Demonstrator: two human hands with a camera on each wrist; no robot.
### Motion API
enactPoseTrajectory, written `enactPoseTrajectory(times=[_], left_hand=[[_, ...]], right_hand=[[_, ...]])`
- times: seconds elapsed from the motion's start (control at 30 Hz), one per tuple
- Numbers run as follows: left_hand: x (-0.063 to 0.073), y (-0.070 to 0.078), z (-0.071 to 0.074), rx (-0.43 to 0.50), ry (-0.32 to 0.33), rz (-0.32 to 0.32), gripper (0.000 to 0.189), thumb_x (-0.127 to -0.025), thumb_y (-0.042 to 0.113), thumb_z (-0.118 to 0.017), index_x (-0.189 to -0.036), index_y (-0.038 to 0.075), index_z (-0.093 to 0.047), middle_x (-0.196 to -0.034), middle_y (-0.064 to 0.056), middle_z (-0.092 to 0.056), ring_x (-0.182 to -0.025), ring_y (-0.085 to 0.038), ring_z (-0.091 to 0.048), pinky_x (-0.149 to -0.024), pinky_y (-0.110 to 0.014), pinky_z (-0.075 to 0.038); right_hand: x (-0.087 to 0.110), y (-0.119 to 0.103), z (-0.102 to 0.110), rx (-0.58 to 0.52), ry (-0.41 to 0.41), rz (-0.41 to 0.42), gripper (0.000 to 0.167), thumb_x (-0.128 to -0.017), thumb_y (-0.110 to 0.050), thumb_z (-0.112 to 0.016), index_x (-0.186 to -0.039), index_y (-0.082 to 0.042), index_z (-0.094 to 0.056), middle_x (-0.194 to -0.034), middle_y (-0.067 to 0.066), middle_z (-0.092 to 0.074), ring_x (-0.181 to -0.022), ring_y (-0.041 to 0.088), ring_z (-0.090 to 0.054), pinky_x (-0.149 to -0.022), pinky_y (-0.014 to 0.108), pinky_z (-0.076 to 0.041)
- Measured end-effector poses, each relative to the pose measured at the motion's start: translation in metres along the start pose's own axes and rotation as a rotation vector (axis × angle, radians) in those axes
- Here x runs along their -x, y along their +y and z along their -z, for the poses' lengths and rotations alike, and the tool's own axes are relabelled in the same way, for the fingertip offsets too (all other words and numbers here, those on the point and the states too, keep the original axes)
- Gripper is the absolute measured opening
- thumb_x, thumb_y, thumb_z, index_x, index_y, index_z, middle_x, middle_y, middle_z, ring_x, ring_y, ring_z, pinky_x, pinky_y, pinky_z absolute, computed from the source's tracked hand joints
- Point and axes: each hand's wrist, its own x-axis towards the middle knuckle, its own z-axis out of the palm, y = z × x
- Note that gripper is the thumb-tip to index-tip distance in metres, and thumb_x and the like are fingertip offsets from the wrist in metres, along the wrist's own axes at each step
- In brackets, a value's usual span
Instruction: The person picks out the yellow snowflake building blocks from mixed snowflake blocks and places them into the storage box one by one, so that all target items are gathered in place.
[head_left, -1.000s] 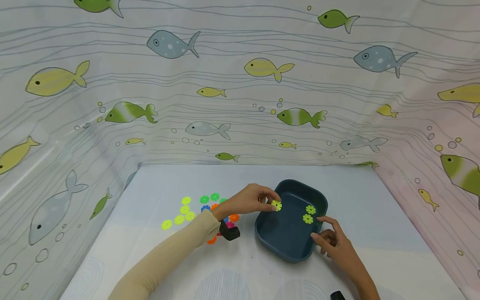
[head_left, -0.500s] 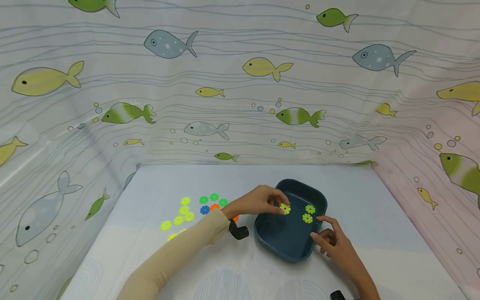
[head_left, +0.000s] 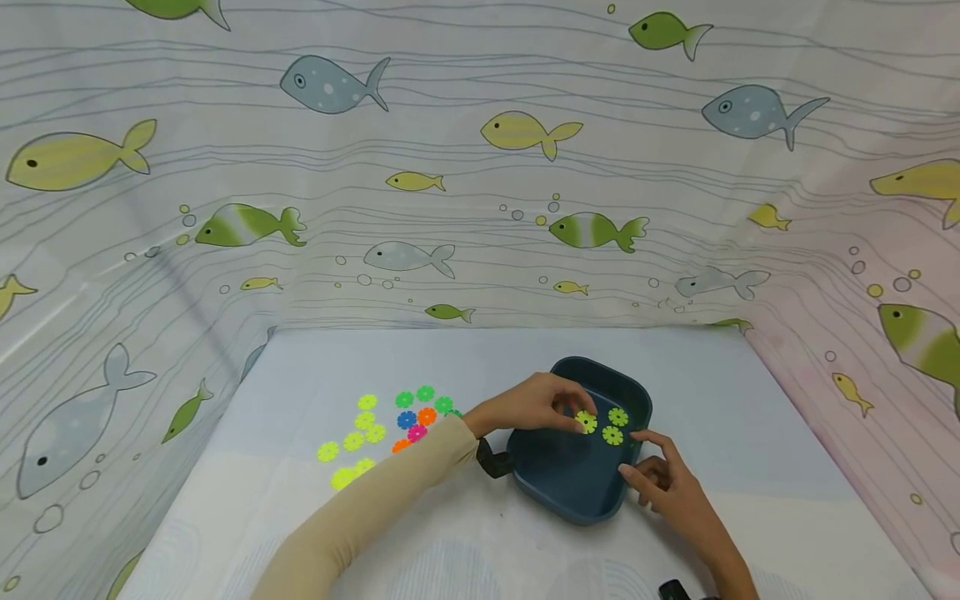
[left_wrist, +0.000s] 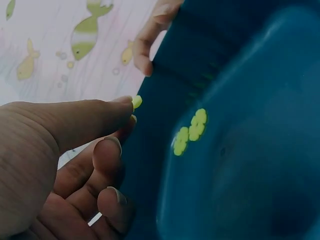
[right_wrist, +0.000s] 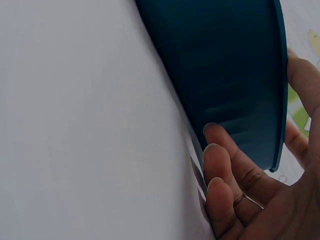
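Note:
My left hand (head_left: pixel 532 402) is over the dark blue tray (head_left: pixel 573 479) and pinches a yellow flower-shaped disc (head_left: pixel 587 422) between thumb and fingertips. In the left wrist view, only the edge of this disc (left_wrist: pixel 136 102) shows past the thumb. Two more yellow flower-shaped discs (left_wrist: pixel 190 132) lie on the tray floor near its right wall. At the tray's right side, my right hand (head_left: pixel 667 479) holds the rim. The right wrist view has curled fingers (right_wrist: pixel 218 162) against the tray's outer wall (right_wrist: pixel 225 75), with other digits at the rim.
Left of the tray, yellow discs (head_left: pixel 353 442) lie scattered on the white table (head_left: pixel 465 533), beside green discs (head_left: pixel 405 400), a blue disc (head_left: pixel 407 420), orange ones (head_left: pixel 427 416) and a pink one (head_left: pixel 417 432). My left forearm (head_left: pixel 390 492) covers part of them. A fish-print curtain (head_left: pixel 480 192) surrounds the table.
My left hand has carried the yellow disc rightward, from the tray's left rim to beside the two discs inside. The right hand has stayed at the rim.

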Motion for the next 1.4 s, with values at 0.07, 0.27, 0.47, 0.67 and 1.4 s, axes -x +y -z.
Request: enactPoseTrajectory(times=[0.07, 0.27, 0.47, 0.67, 1.4], left_hand=[[-0.002, -0.001, -0.001, -0.011, -0.004, 0.000, 0.029, -0.094, 0.018, -0.077, -0.122, 0.015, -0.072, -0.100, 0.011, -0.070, -0.068, -0.007, -0.061, -0.063, -0.023, -0.051], [-0.009, -0.002, -0.005, -0.021, -0.032, 0.010, 0.033, -0.095, 0.020, -0.077, -0.125, 0.009, -0.071, -0.100, 0.010, -0.070, -0.068, -0.008, -0.061, -0.064, -0.022, -0.052], [-0.017, -0.002, -0.012, -0.033, -0.068, 0.024, 0.032, -0.093, 0.019, -0.079, -0.123, 0.010, -0.072, -0.096, 0.012, -0.070, -0.068, -0.006, -0.061, -0.064, -0.022, -0.052], [-0.025, -0.001, -0.016, -0.047, -0.108, 0.021, 0.030, -0.092, 0.017, -0.080, -0.121, 0.010, -0.073, -0.094, 0.012, -0.070, -0.071, -0.004, -0.063, -0.066, -0.021, -0.053], [-0.052, -0.008, -0.038, -0.105, -0.190, 0.080, 0.026, -0.083, 0.014, -0.088, -0.107, 0.012, -0.076, -0.088, 0.012, -0.070, -0.079, 0.003, -0.065, -0.071, -0.016, -0.052]], right_hand=[[-0.001, 0.000, 0.000, 0.003, 0.002, -0.003, 0.062, -0.099, -0.037, -0.070, -0.151, -0.029, -0.036, -0.094, 0.009, -0.067, -0.071, 0.026, -0.062, -0.061, 0.034, -0.051], [0.000, -0.001, 0.001, 0.011, 0.001, -0.016, 0.063, -0.099, -0.040, -0.070, -0.151, -0.029, -0.036, -0.095, 0.010, -0.067, -0.072, 0.026, -0.062, -0.062, 0.034, -0.051], [0.000, -0.002, 0.001, 0.016, -0.008, -0.013, 0.063, -0.099, -0.040, -0.069, -0.151, -0.028, -0.035, -0.096, 0.010, -0.068, -0.072, 0.027, -0.062, -0.062, 0.035, -0.051], [0.001, -0.003, 0.001, 0.019, -0.007, -0.013, 0.062, -0.100, -0.039, -0.069, -0.150, -0.027, -0.036, -0.095, 0.010, -0.068, -0.072, 0.027, -0.062, -0.062, 0.035, -0.051], [0.001, -0.005, 0.001, 0.029, -0.007, -0.021, 0.062, -0.100, -0.039, -0.069, -0.150, -0.027, -0.035, -0.096, 0.010, -0.067, -0.073, 0.026, -0.062, -0.063, 0.034, -0.051]])
